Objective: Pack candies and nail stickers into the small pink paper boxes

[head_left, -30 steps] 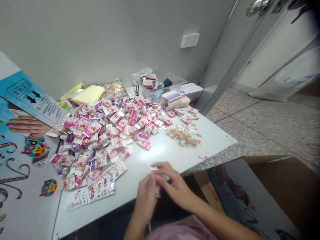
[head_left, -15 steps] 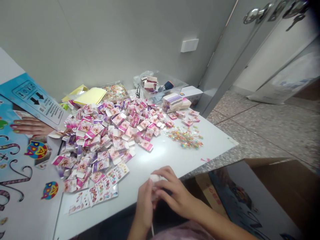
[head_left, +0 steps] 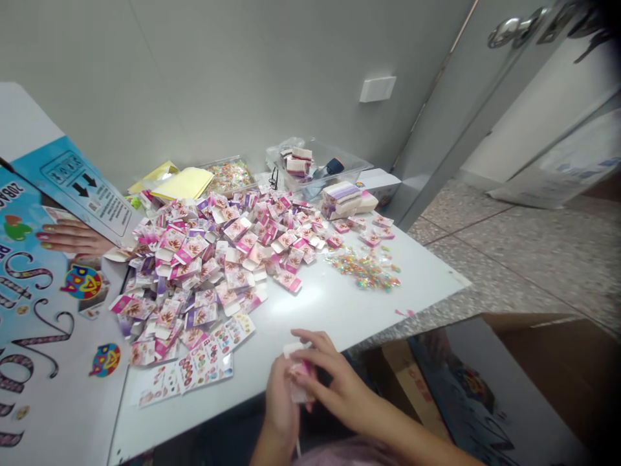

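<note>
Over the near table edge, both of my hands close around one small pink-and-white cardboard box [head_left: 299, 392]. My left hand [head_left: 280, 396] grips it from the left side. From the right, my right hand [head_left: 334, 374] has its thumb and fingers on it, and a white end shows at the top. Fingers cover much of the box. Ahead lies a heap of similar small pink and purple boxes [head_left: 240, 278], many with raised flaps. Printed sticker sheets [head_left: 206, 361] lie left of my hands on the white table [head_left: 276, 323].
Small colourful wrapped pieces [head_left: 366, 268] are scattered at the right. Behind stand a clear plastic bin [head_left: 347, 168], a tray of colourful pieces [head_left: 230, 175] and yellow paper [head_left: 184, 184]. A large printed carton [head_left: 48, 310] stands left, and an open cardboard box [head_left: 524, 382] right.
The small box has turned in my hands and shows more of its pink side and white end. My hands stay together near the table edge; the view has shifted slightly.
</note>
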A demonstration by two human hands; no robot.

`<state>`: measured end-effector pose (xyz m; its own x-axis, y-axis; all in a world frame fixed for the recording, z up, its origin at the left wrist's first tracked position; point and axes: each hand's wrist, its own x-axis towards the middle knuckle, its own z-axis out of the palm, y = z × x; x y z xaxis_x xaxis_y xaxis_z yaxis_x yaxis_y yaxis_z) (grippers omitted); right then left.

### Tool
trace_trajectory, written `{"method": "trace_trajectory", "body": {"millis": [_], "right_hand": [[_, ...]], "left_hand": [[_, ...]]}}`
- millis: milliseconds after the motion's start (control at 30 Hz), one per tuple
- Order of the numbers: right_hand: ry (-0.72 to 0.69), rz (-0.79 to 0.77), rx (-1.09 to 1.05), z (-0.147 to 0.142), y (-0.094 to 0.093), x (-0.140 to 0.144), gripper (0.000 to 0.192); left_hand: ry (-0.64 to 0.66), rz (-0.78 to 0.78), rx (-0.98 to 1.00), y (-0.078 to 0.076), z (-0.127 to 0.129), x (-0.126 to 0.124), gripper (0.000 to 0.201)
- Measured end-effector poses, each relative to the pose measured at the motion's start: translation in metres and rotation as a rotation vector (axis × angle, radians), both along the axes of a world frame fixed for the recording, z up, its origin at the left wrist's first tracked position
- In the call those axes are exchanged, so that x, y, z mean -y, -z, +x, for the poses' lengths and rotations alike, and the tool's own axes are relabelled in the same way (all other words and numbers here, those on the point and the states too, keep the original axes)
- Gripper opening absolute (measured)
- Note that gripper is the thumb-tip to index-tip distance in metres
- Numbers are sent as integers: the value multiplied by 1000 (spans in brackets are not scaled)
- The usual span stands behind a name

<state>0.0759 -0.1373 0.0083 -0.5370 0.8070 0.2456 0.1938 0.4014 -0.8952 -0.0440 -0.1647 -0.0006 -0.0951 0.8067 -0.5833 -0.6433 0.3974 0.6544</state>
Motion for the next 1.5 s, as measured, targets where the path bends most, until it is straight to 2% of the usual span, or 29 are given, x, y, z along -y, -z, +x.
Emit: {"method": "trace_trajectory", "body": {"millis": [100, 200, 267, 333, 433, 533, 633, 700, 800, 933, 1000, 1133, 1233, 1333, 1400, 1500], "right_hand": [[53, 3, -29, -6, 3, 3, 28], [92, -85, -80, -8, 5, 2, 18], [100, -126, -103, -7, 6, 1, 19], [78, -142, -99, -3, 6, 0, 26], [-4, -198, -78, 3, 11, 2, 37], [-79, -127, 26, 9, 18, 5, 52], [-91, 26, 113, 11, 19, 5, 58], [-78, 66, 100, 10, 15, 2, 44], [-86, 0, 60, 9, 6, -6, 24], [-152, -75, 137, 8, -1, -17, 19], [-180, -114, 113, 7, -2, -21, 22], [-181, -246, -22, 5, -5, -25, 23], [-187, -174, 61, 5, -11, -25, 24], [-236, -83, 202, 6, -14, -21, 29], [-178, -39, 200, 5, -10, -16, 27], [131, 141, 52, 1, 4, -6, 23]], "left_hand": [[9, -8, -43, 2, -1, 1, 34], [59, 33, -229, 2, -2, 2, 37], [78, 77, -354, 0, -5, 1, 36], [66, 110, -443, -4, -9, -1, 33], [44, 200, -677, -7, -13, -1, 27], [-20, 305, -840, -2, -14, 2, 22], [-64, 298, -849, 7, -17, 4, 27], [30, 288, -832, 9, -20, 4, 30], [192, 348, -797, 6, -25, 2, 30], [305, 452, -837, -2, -27, 1, 36], [352, 492, -879, -4, -25, 1, 43], [332, 500, -841, -5, -21, 2, 53], [322, 506, -734, -5, -20, 4, 60], [312, 478, -617, -2, -20, 4, 51], [268, 420, -524, 2, -20, 2, 42], [150, 312, -377, 10, -18, -2, 33]]}}
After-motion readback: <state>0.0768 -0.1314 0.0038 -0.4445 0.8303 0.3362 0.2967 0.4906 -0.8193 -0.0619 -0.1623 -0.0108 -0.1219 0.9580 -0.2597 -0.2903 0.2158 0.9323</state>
